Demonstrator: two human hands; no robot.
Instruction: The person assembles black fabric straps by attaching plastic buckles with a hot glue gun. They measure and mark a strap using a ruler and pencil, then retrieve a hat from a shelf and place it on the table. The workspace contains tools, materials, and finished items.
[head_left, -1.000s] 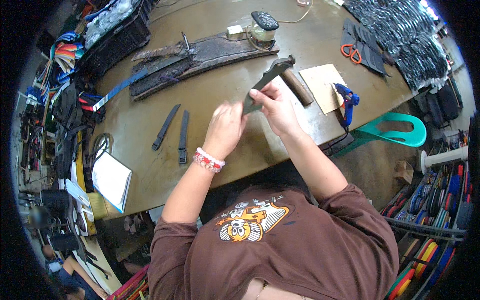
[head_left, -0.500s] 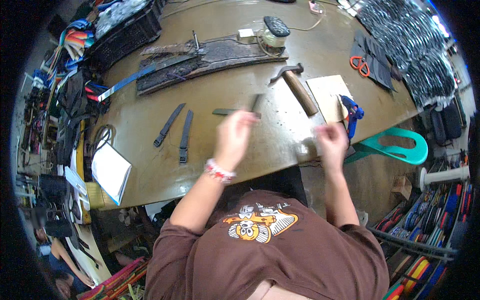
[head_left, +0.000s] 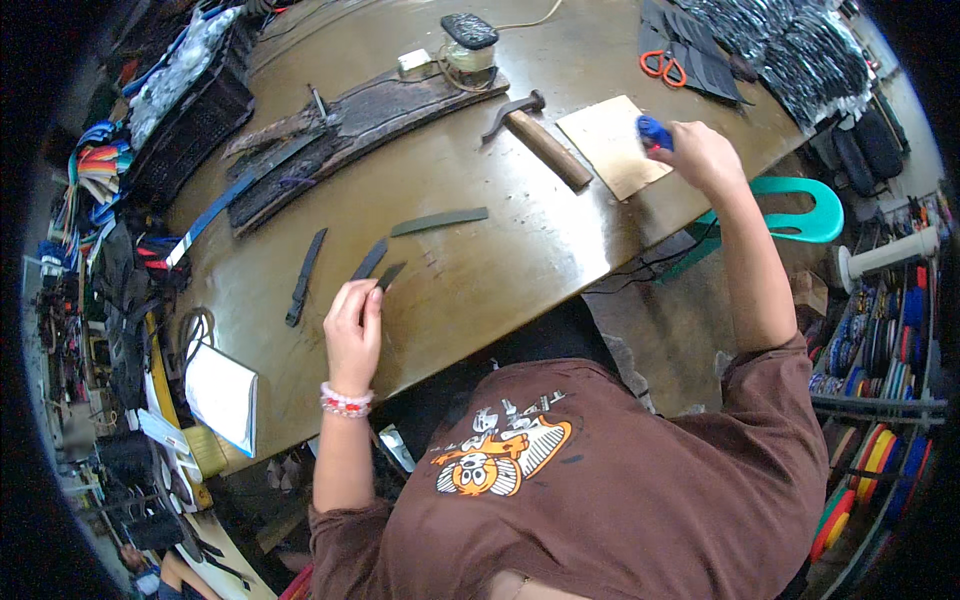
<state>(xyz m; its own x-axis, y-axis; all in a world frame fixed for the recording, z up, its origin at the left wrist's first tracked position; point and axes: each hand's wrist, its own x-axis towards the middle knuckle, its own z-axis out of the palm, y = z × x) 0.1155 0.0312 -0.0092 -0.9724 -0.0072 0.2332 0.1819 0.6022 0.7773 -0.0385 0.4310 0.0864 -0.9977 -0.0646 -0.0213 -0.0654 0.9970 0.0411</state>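
Observation:
My left hand [head_left: 353, 330], with a beaded bracelet below it, is closed on a short dark strap piece [head_left: 393, 274] held over the table [head_left: 480, 310]. Just beyond its fingers lies a grey strap [head_left: 371, 258], its near end covered by the hand. A second grey strap with a buckle [head_left: 306, 278] rests to the left. Further right, a flat green strip [head_left: 440, 221] lies loose. At the table's right side my right hand [head_left: 703, 158] grips a blue tool [head_left: 654, 132] at the edge of a beige sheet [head_left: 615, 150]; the hand hides much of the tool.
A hammer [head_left: 548, 148] lies left of the beige sheet. Beyond are a dark wooden board [head_left: 400, 125], a steel ruler [head_left: 215, 215] and a lidded jar [head_left: 468, 60]. Orange-handled scissors [head_left: 663, 68] sit far right. A white notebook [head_left: 222, 395] lies near left; a green stool [head_left: 810, 210] stands beside the table.
My right hand has reached outward and taken hold of the blue tool. My left hand has moved left with the strap piece, toward the grey straps. The whole view has shifted.

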